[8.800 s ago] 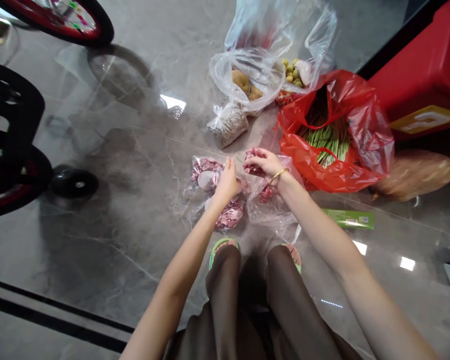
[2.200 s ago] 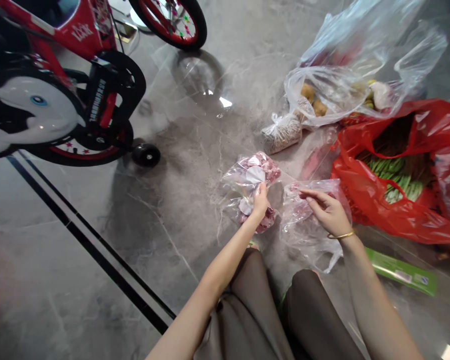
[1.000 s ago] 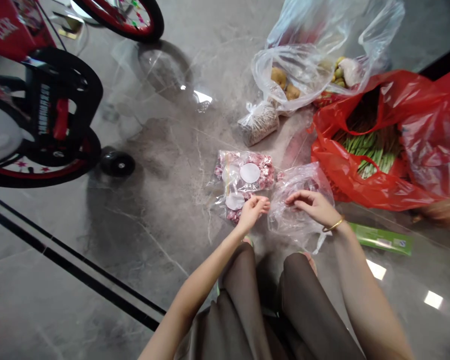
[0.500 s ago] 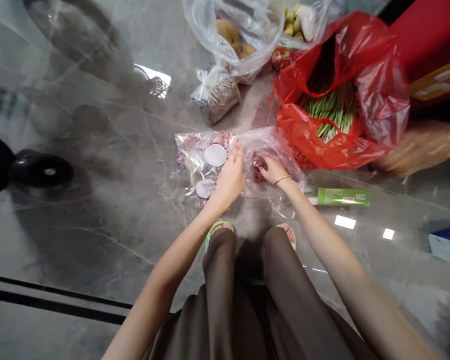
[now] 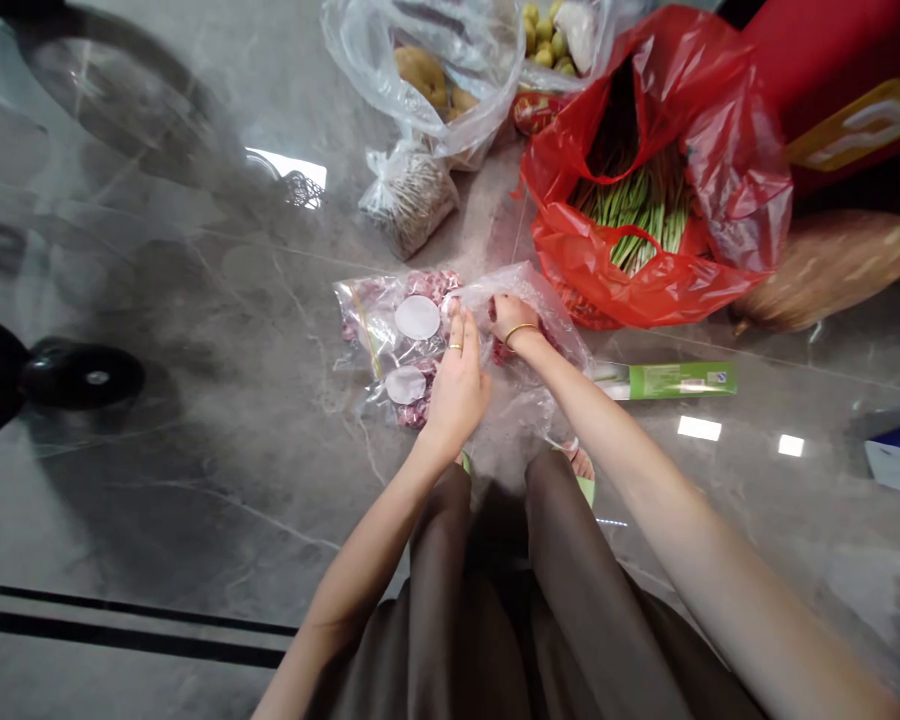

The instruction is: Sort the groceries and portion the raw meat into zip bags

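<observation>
A clear plastic bag (image 5: 360, 320) with dark red, meat-like pieces and white oval labels lies flat on the floor. My left hand (image 5: 456, 385), with a ring on one finger, rests on its right part with fingers stretched out. My right hand (image 5: 511, 318), wearing a bracelet, is in or over the open, crumpled plastic (image 5: 547, 295) to the right. Its fingers are curled around a dark red piece of meat, which shows at the fingertips. More dark red pieces are partly hidden under this wrist.
Beyond stand a red bag (image 5: 570, 260) of green stems, a clear bag (image 5: 360, 50) with potatoes and a small knotted bag (image 5: 412, 200). A large brown tuber (image 5: 832, 270) and a green package (image 5: 682, 380) lie right. A black fan-like base (image 5: 82, 378) stands left.
My right hand has moved left toward my left hand, and its fingers have closed on a dark red piece. My left hand stays on the bag, fingers straighter. The view has shifted slightly.
</observation>
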The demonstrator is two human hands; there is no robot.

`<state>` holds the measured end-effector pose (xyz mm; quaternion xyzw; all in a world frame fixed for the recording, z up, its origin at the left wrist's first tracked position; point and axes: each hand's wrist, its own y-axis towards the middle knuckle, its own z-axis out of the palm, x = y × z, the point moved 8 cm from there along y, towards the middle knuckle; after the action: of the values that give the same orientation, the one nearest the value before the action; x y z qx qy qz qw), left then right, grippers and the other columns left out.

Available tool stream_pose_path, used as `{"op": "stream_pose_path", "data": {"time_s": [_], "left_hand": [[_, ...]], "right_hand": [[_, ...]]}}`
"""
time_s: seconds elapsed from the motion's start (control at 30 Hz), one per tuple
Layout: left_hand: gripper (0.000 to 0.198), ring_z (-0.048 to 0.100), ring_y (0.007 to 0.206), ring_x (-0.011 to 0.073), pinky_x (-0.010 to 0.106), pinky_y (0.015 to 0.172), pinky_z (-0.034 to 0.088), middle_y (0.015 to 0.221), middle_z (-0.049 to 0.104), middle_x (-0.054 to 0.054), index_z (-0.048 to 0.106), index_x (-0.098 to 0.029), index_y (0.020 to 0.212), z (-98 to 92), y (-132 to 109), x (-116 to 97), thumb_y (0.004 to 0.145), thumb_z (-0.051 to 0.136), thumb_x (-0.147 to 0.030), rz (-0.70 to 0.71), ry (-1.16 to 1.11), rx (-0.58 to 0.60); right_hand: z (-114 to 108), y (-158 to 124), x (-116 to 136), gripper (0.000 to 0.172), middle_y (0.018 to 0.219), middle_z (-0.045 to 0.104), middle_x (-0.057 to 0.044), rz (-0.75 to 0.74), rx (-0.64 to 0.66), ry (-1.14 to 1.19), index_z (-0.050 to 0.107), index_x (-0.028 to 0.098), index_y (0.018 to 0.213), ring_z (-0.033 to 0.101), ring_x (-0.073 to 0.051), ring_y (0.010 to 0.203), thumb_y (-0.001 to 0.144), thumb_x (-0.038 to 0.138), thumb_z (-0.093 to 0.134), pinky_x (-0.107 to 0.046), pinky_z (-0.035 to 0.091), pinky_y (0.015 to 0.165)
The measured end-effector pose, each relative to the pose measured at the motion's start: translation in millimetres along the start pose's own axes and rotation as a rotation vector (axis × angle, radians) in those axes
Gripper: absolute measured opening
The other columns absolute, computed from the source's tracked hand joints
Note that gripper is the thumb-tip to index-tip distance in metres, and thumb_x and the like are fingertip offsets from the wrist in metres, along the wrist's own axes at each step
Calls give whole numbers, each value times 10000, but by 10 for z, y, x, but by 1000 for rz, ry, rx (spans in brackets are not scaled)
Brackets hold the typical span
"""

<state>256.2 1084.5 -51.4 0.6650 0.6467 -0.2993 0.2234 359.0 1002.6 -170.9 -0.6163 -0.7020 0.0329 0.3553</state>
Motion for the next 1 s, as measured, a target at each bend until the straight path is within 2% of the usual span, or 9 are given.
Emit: {"op": "stream_pose_path", "data": {"time_s": [0.2,0.3,0.4,0.53,0.6,0.67,0.77,0.9,1.0], "left_hand": [[898,60,1452,250,420,1182,219,1583,22,140,32,-120,1495,33,12,56,687,378,67,-9,20,-3],[884,62,1453,253,427,1185,209,1582,47,146,46,-119,1494,24,36,87,694,376,61,7,-8,-31],[870,64,1454,243,434,1181,218,1582,73,131,65,-140,1495,16,89,70,703,361,61,48,-66,-64],[872,51,1455,232,421,1181,219,1582,59,136,91,-119,1490,48,172,40,680,356,67,63,-102,-53],[868,43,1456,235,413,1190,189,1581,51,145,102,-97,1489,86,194,41,675,355,68,58,-118,-29],[870,38,1455,242,420,1192,177,1580,45,145,95,-98,1493,126,197,54,678,352,67,56,-146,-9],[880,47,1454,246,429,1184,199,1580,44,144,75,-114,1497,169,173,81,681,353,66,60,-163,-4],[876,52,1453,246,420,1175,229,1583,41,139,55,-127,1499,191,127,89,700,363,55,87,-156,-14],[879,53,1453,248,423,1173,229,1581,45,145,49,-125,1500,209,107,131,700,371,50,71,-152,-4]], "right_hand": [[-19,-2,-75,338,1193,632,-121,44,48,-81,601,141,1174,581,-206,1068,878,206,453,-341,413,962],[-199,-215,-137,354,1208,624,-121,29,-25,-118,598,131,1183,573,-206,1089,895,223,413,-331,397,974],[-295,-532,-189,291,1075,677,-117,-11,-51,-186,653,156,1064,608,-223,1002,870,223,446,-327,432,908],[-303,-758,-454,340,1142,627,-179,129,-148,-260,613,116,1129,590,-258,1035,876,171,393,-362,434,892],[-249,-745,-535,395,1211,584,-189,124,-184,-224,537,95,1239,548,-266,1102,893,233,408,-371,415,931],[-179,-704,-569,539,1250,552,-196,108,-189,-203,445,92,1333,496,-295,1159,872,367,486,-402,395,954],[-96,-679,-517,733,1286,501,-203,112,-198,-258,372,151,1395,447,-349,1172,798,529,566,-459,387,922],[36,-677,-262,609,1301,465,-171,41,-204,-373,435,246,1342,431,-338,1135,805,503,566,-466,363,885],[98,-632,-182,424,1215,536,-145,19,-188,-373,539,240,1224,439,-313,1110,850,439,515,-457,338,883]]}}
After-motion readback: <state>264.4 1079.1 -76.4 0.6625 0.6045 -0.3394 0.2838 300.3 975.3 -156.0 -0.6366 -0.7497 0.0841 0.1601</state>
